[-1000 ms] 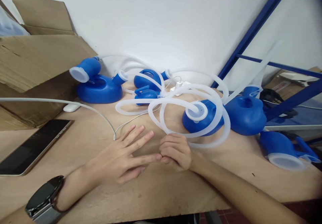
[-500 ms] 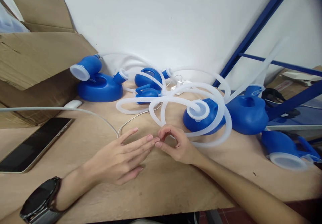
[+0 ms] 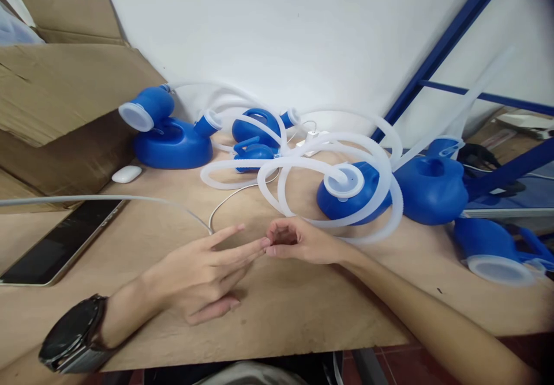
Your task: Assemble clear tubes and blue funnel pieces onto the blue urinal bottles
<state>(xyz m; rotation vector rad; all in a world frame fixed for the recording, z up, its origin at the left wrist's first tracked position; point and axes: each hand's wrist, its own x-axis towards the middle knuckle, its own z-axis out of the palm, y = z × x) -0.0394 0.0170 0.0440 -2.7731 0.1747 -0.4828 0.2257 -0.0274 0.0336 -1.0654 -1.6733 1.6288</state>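
Above the front part of the wooden table, my left hand (image 3: 212, 275) is open, fingers stretched out and spread, with a black watch (image 3: 73, 333) on its wrist. My right hand (image 3: 303, 240) is closed in a pinch at the fingertips of my left hand. Its thumb and fingers meet around a left fingertip, and no other object shows between them. Just beyond the right hand is a blue bottle (image 3: 372, 191) with a white cap and a coiled translucent hose (image 3: 385, 165). A thin white cable (image 3: 225, 197) lies past the left hand.
A large cardboard box (image 3: 82, 96) stands at the left, with a tablet (image 3: 56, 246) and a white mouse-like object (image 3: 126, 174) near it. Several more blue bottles (image 3: 173, 145) line the back and right side. A blue metal frame (image 3: 441, 56) rises at the right.
The view has shifted slightly. My left hand's fingers have spread apart more, and my right fingers have curled in closer around the left fingertip. The bottles and hoses stay put.
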